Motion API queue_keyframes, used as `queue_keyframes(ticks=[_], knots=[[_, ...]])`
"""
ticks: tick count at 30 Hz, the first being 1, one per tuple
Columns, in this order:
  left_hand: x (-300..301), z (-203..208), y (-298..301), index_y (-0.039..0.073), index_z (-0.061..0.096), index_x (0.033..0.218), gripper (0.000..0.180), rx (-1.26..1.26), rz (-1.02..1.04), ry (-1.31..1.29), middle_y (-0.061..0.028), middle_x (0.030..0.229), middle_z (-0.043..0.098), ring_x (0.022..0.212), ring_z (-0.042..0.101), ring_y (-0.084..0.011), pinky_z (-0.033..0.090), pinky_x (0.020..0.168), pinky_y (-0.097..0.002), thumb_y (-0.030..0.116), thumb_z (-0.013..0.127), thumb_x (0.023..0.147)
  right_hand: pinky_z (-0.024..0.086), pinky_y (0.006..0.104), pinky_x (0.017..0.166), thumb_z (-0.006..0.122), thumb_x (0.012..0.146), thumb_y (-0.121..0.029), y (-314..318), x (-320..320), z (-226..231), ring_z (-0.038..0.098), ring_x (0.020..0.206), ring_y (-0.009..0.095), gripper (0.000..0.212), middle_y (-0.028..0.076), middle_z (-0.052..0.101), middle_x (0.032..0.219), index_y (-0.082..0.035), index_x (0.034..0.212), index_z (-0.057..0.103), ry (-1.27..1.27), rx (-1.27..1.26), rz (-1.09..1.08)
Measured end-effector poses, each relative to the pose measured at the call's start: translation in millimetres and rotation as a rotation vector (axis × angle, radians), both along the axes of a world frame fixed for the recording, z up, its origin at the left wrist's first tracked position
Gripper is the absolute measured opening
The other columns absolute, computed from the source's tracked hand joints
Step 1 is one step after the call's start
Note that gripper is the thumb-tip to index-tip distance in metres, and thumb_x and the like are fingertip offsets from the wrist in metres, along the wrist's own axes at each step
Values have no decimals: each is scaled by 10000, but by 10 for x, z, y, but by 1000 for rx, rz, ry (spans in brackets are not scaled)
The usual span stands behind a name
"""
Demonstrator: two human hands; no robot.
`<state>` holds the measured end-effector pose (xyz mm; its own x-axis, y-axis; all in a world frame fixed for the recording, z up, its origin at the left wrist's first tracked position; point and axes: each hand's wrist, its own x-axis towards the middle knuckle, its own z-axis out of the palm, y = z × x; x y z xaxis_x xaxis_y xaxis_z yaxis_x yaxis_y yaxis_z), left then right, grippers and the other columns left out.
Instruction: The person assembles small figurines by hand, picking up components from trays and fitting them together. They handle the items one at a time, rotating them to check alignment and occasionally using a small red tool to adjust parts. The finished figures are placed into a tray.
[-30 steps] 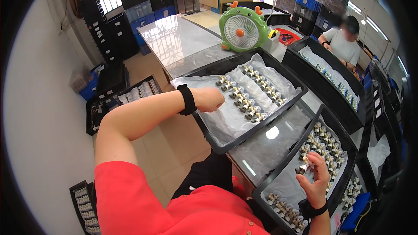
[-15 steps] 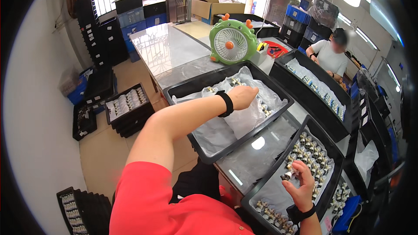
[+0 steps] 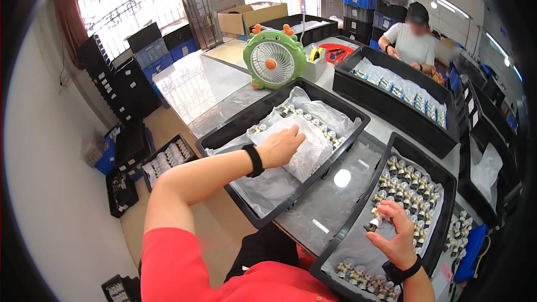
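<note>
Reaching over the left tray [image 3: 321,164] with the left hand [image 3: 278,148], resting it on a crumpled white sheet [image 3: 311,154] with fingers bent; being unable to tell pinching from plain pressing, with the fingertips partly hidden. Covering part of the rows of small fittings [image 3: 307,116] with that sheet, probably cushioning the clear tops against rubbing. Gripping one tilted brass-and-white fitting [image 3: 373,222] between the thumb and curved fingers of the right hand [image 3: 398,232], over the right tray [image 3: 426,159], seemingly pinching only its ends so as to spare the middle. Hovering there beside close-packed rows [image 3: 414,187], apparently ordered for neatness, and well apart from a smaller cluster [image 3: 366,281] at the near end, with pale liner showing between.

Going outward from the left: passing a pale wall [image 3: 50,162], stacked crates [image 3: 114,84] near a barred window [image 3: 131,5], a floor tray [image 3: 169,159] holding more pieces, and an open cardboard box [image 3: 238,22]. Facing a green animal-shaped fan [image 3: 270,62] just behind the left tray. Working at a glossy grey tabletop [image 3: 330,204], reflecting bright spots; sharing the room with a co-worker [image 3: 414,45] seated beyond a far tray [image 3: 386,110] of blue-marked fittings.
</note>
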<state>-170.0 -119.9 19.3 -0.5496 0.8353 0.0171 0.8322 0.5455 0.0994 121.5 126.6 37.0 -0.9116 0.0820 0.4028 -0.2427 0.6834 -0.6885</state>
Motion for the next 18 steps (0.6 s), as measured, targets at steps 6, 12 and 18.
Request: queue_keyframes(ticks=[6, 12, 18], knots=[[-280, -27, -539, 32, 656, 930, 276, -654, 96, -192, -186, 884, 661, 934, 626, -356, 500, 788, -428, 268, 626, 790, 490, 341, 840, 811, 605, -132, -7, -40, 32, 606, 985, 275, 538, 158, 574, 1161, -39, 1089, 595, 14, -4, 1], [-775, -150, -361, 8, 239, 1393, 861, -20, 383, -81, -289, 1251, 423, 1073, 543, -436, 471, 902, -452, 356, 706, 758, 488, 336, 851, 806, 607, -116, 18, -15, -41, 605, 1002, 260, 532, 147, 576, 1167, -47, 1091, 596, -13, -88, -23], [-880, -308, -203, 60, 133, 1453, 987, 50, 526, -61, -281, 1304, 373, 1091, 534, -450, 470, 907, -452, 282, 748, 714, 492, 324, 839, 808, 612, -124, 13, -41, -24, 604, 1010, 251, 530, 142, 572, 1179, -49, 1093, 600, -1, 2, 1]])
